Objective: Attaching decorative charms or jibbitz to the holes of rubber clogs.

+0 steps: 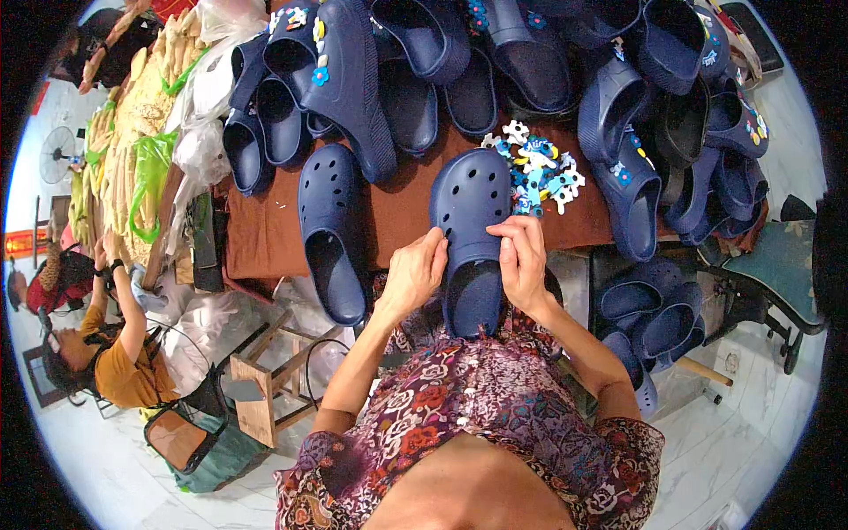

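A navy blue foam clog (473, 190) with round vent holes rests in front of me, its toe on the brown cloth and its heel over the table's near edge. My left hand (417, 272) grips its left side, fingers closed by the strap area. On the opposite side my right hand (523, 261) has its fingers bent against the upper. No charm shows on this clog. To its left lies a second plain navy clog (331, 212). A pile of small white, blue and yellow shoe charms (541, 168) sits just right of the toe.
Many navy clogs (344, 79), some with charms, are heaped along the far side of the brown-covered table (256, 230). More clogs (649, 309) are piled low at the right, beside an office chair (777, 265). At left are plastic bags (203, 150), a wooden stool (256, 402) and a seated person (132, 371).
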`<state>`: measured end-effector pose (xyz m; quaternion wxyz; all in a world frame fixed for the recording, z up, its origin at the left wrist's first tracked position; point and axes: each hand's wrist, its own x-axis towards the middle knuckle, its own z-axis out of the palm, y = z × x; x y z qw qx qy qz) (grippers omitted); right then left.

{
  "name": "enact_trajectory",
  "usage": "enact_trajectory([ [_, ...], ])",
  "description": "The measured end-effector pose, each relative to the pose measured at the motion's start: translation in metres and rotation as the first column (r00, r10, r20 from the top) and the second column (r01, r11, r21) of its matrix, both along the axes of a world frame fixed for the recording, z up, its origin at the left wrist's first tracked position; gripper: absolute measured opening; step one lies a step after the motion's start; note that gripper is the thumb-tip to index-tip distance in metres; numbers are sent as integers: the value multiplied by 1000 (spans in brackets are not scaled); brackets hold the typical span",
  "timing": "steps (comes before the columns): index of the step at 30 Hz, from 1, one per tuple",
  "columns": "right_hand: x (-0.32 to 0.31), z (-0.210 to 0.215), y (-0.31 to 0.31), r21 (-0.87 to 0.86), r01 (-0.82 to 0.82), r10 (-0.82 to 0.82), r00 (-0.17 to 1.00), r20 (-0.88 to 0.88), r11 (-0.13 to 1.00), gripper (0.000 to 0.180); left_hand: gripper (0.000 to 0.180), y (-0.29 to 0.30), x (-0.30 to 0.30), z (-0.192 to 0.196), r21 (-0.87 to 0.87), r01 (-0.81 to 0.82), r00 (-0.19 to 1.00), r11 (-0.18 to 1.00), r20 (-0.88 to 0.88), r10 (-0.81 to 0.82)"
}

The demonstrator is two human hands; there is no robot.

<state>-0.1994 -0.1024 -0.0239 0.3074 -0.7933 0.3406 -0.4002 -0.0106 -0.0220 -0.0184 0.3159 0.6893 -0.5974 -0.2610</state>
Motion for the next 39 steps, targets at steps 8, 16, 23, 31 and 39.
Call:
enact_trajectory([
  [8, 2, -5, 1, -2, -3, 3, 999, 38, 1000, 17, 22, 7, -2, -10, 16, -108, 981, 994, -160, 109],
  [16, 2, -12, 2, 6, 16, -16, 998, 57, 1000, 18, 22, 8, -5, -18, 57, -165, 947, 985, -269, 174],
  [23, 2, -16, 2, -9, 3, -2, 998, 63, 1000, 22, 28, 11, -3, -27, 28, -175, 923, 984, -343, 174],
  [31, 1, -19, 3, -17, 4, -3, 997, 76, 1000, 23, 31, 13, -1, -30, 87, -147, 873, 985, -457, 171],
  [39, -4, -22, 4, -16, 36, -35, 995, 98, 999, 23, 21, 10, -9, -12, -17, -136, 962, 991, -239, 128],
])
